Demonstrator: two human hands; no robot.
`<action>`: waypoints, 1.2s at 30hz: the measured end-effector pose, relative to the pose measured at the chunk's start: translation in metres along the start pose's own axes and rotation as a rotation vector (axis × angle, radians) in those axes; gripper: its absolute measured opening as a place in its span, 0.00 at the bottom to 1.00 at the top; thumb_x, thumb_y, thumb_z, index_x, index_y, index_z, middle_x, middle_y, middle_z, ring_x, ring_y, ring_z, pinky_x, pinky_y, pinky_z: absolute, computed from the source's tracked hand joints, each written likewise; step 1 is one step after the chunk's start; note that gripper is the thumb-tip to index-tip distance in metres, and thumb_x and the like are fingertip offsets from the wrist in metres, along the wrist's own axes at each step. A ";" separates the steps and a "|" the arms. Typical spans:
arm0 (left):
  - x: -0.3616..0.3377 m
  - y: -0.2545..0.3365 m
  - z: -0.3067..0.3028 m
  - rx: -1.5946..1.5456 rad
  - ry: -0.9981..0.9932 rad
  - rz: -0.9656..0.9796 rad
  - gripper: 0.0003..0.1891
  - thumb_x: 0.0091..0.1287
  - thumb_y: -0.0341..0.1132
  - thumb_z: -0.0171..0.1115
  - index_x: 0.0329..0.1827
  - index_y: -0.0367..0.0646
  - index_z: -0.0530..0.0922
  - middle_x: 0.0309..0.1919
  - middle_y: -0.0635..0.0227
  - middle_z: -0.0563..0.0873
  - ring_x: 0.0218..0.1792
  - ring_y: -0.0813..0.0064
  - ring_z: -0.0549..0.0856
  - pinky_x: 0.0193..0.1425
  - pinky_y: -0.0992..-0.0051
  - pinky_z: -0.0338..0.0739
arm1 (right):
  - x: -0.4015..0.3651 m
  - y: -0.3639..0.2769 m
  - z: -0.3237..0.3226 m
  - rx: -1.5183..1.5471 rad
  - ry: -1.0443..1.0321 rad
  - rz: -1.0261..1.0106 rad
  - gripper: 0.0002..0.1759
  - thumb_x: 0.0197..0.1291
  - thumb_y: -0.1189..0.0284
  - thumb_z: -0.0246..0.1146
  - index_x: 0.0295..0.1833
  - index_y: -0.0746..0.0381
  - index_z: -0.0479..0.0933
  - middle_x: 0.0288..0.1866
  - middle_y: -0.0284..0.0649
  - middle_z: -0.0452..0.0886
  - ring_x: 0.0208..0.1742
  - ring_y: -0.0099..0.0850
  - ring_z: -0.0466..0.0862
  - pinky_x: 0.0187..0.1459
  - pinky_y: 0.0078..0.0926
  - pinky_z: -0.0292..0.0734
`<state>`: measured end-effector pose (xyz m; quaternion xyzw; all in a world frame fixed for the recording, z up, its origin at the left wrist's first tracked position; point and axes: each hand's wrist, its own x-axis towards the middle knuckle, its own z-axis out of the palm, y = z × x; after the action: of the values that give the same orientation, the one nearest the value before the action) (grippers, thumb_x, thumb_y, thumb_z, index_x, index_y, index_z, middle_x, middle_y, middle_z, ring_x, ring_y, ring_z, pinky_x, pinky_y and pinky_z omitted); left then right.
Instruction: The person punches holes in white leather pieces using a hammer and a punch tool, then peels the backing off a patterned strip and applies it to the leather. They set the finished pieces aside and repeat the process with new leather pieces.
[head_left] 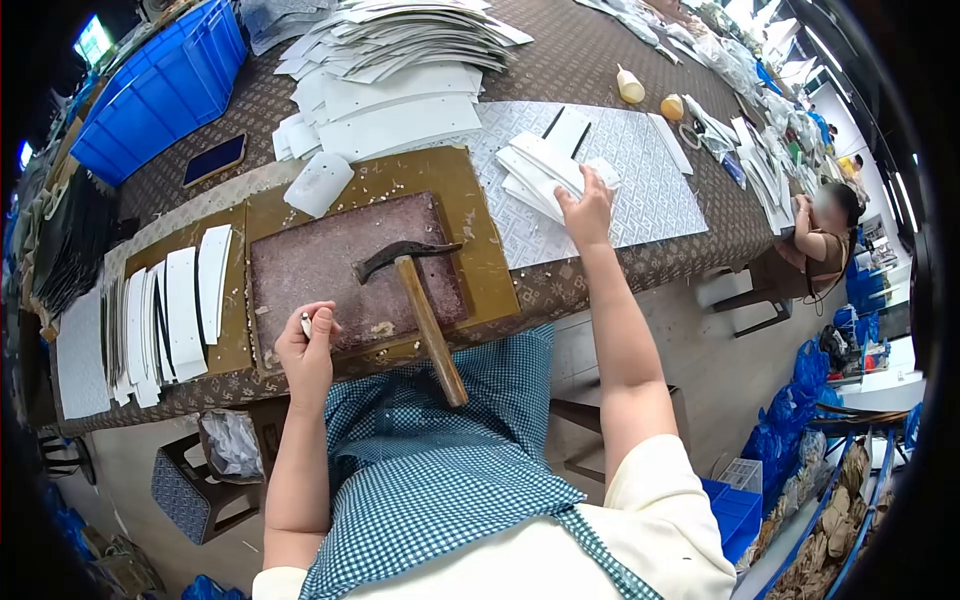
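"White strips (535,165): where do they lie, and how is the right hand (590,212) posed?"

"Upper centre-right of the frame, loosely stacked on a patterned pale sheet (655,205). Right forearm reaches up the frame, nearly straight at the elbow. Hand palm-down at the stack's right end, thumb and index finger spread apart, part open; no firm grip visible."

"Left hand (308,340)?"

"Centre-left, in front of the dark red slab (330,260). Forearm raised, elbow low in the frame. Fingers curled, thumb pressed to them, closed on a small pale piece (305,323). Too small to identify."

"Materials?"

"Strips: smooth, matte, flat, thin, straight-edged. Sheet: grey-white with a repeating diamond figure. Slab: rectangular, speckled, worn at the rim, on a flat brown board (485,230). White crumbs scattered over both."

"Hammer (425,315)?"

"Dark metal head, slightly curved, resting on the slab. Wooden handle slants down the frame, its end beyond the edge of the surface (270,110), above the checked apron (450,450)."

"Left side of the frame?"

"Curved white pieces (183,310) in a row, some overlapping, near-side ends toward the edge."
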<state>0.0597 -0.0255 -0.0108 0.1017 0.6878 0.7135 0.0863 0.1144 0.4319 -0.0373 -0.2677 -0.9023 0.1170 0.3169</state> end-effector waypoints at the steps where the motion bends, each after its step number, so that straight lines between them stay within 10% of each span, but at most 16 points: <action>1: -0.001 0.000 0.000 0.009 0.012 0.006 0.11 0.75 0.37 0.63 0.46 0.37 0.84 0.29 0.75 0.82 0.32 0.87 0.79 0.37 0.84 0.75 | 0.013 0.004 0.008 -0.072 -0.047 0.024 0.40 0.56 0.57 0.71 0.71 0.65 0.68 0.71 0.52 0.71 0.70 0.48 0.70 0.70 0.43 0.65; 9: -0.001 0.000 0.003 0.056 0.062 0.045 0.09 0.74 0.35 0.64 0.44 0.37 0.84 0.29 0.74 0.83 0.31 0.86 0.80 0.36 0.83 0.75 | 0.078 0.003 0.008 -0.368 -0.608 0.039 0.34 0.62 0.49 0.64 0.66 0.61 0.73 0.61 0.48 0.82 0.62 0.49 0.80 0.64 0.44 0.73; 13: -0.003 0.002 0.004 0.058 0.067 0.038 0.09 0.74 0.35 0.64 0.44 0.37 0.84 0.29 0.75 0.83 0.31 0.86 0.80 0.36 0.83 0.74 | 0.077 0.003 0.012 -0.618 -0.504 -0.105 0.24 0.67 0.72 0.51 0.68 0.58 0.73 0.52 0.47 0.86 0.53 0.43 0.86 0.52 0.38 0.82; 19: -0.003 -0.006 0.003 0.056 0.063 0.063 0.10 0.74 0.36 0.63 0.45 0.37 0.84 0.29 0.75 0.83 0.31 0.87 0.79 0.36 0.84 0.73 | 0.055 0.043 0.009 -0.683 -0.363 -0.311 0.28 0.64 0.78 0.51 0.71 0.60 0.69 0.53 0.45 0.86 0.56 0.41 0.84 0.54 0.37 0.82; 30: -0.004 -0.001 0.004 0.081 0.067 0.047 0.09 0.74 0.36 0.63 0.45 0.37 0.84 0.30 0.75 0.83 0.31 0.86 0.80 0.36 0.84 0.75 | 0.071 0.056 0.001 -0.439 -0.299 -0.209 0.36 0.60 0.60 0.66 0.72 0.62 0.68 0.63 0.54 0.80 0.66 0.50 0.78 0.68 0.41 0.72; 36: -0.004 -0.002 0.004 0.090 0.073 0.026 0.09 0.74 0.36 0.63 0.45 0.37 0.84 0.29 0.75 0.83 0.31 0.86 0.80 0.36 0.84 0.76 | 0.085 0.038 -0.013 -0.359 -0.694 -0.089 0.37 0.63 0.52 0.63 0.71 0.64 0.70 0.58 0.55 0.82 0.62 0.48 0.80 0.66 0.40 0.72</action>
<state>0.0641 -0.0227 -0.0127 0.0883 0.7205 0.6861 0.0474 0.0818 0.5112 0.0016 -0.2241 -0.9727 0.0269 -0.0544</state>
